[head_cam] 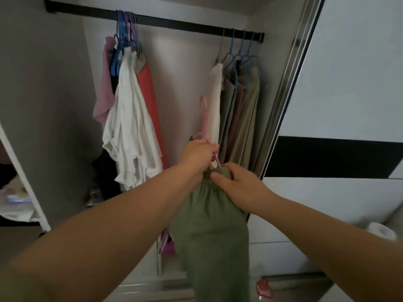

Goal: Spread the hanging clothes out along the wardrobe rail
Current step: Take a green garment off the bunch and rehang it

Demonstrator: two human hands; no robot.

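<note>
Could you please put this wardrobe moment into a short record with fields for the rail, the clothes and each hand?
rail: black wardrobe rail, middle stretch bare
left bunch: white garment, coral garment, pink garment, tightly packed
right bunch: cream and olive clothes on blue hangers
off the rail: green garment on a pink hanger
left hand: grips the hanger
right hand: pinches the garment's waistband

Rail bare mid-span; left bunch, right bunch flank gap, seemingly passable.
</note>
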